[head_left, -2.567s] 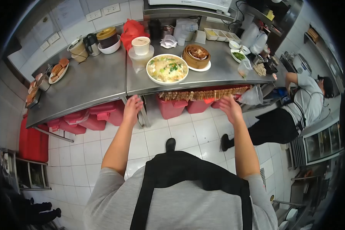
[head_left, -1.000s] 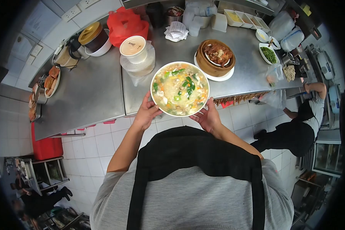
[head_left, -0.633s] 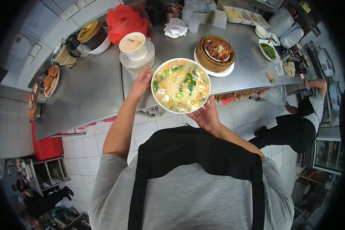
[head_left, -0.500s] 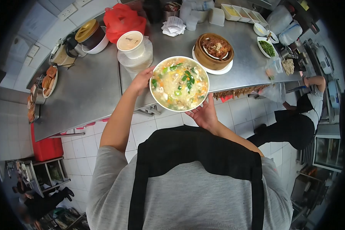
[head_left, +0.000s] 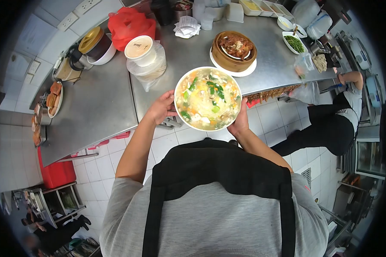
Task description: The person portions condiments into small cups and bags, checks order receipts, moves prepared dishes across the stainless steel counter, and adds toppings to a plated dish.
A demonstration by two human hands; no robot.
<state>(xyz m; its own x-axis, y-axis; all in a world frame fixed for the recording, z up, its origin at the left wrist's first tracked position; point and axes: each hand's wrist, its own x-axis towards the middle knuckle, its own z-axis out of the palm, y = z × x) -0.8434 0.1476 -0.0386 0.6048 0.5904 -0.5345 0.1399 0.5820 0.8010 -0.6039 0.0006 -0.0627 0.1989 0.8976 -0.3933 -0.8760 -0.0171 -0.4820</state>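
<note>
A round white bowl (head_left: 208, 98) full of pale soup with egg, green leaves and orange bits is held level in front of my body, over the counter's front edge. My left hand (head_left: 162, 107) grips its left side, with the fingers partly hidden beneath it. At the lower right side, my right hand (head_left: 240, 120) supports the bowl, its fingertips partly behind the rim. Just beyond the bowl, a bamboo steamer (head_left: 233, 51) with a brown dish sits on a white plate (head_left: 246, 72). Left of that stands a lidded tub (head_left: 140, 50) on a bagged container (head_left: 148, 70).
The steel counter (head_left: 90, 107) spans the front. Along it are a red bag (head_left: 131, 28), a brown pot with a yellow lid (head_left: 94, 43), a plate of buns (head_left: 55, 100) and green beans (head_left: 294, 43). A person in black and grey (head_left: 326, 124) bends at the right; another person (head_left: 58, 233) is lower left.
Both hands, apart from the bowl at first, now hold it off the counter. Lately the bowl has shifted slightly right and down in view, while the counter items have shifted left.
</note>
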